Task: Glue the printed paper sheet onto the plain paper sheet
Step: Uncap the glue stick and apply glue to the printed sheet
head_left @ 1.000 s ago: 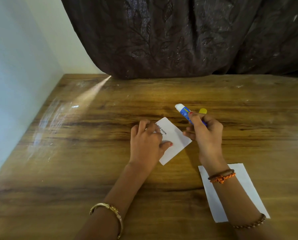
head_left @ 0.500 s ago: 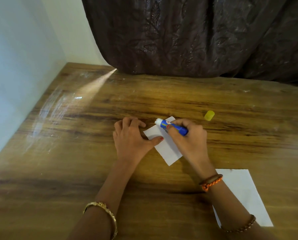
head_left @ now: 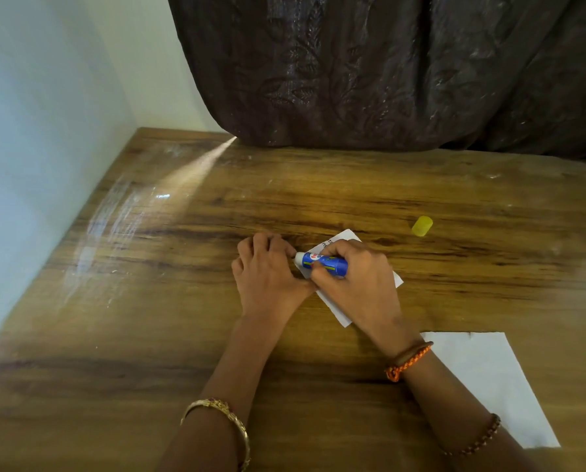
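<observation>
Head view shows the right hand [head_left: 356, 284] with its fingers [head_left: 332, 248] curled round the glue stick [head_left: 323, 264], the blue barrel lying almost level and its white tip pointing toward the left hand [head_left: 267, 270]. A second ago that stick was raised, tip up, clear of the paper; half a second ago it had tipped down over the sheet; now the tip sits at the sheet's left end, close against the left fingertips. Whether it actually touches the paper I cannot tell.

Under and just beyond the right fingers lies the printed paper sheet [head_left: 344, 238], a little black lettering showing at its far corner, so the printed face looks to be up. The left fingers [head_left: 278, 241] are bent and pressed down at the sheet's left edge, apparently pinning it to the worktop [head_left: 148, 301].

Judging by this, gluing is only just starting, and on the lettered side.

Nearer the person than the right fingers, beside the right wrist and forearm, the plain paper sheet [head_left: 489, 379] lies flat, apart from the printed one. Beyond the right fingers and to their right, the yellow cap [head_left: 422, 226] rests on its side, well clear.
</observation>
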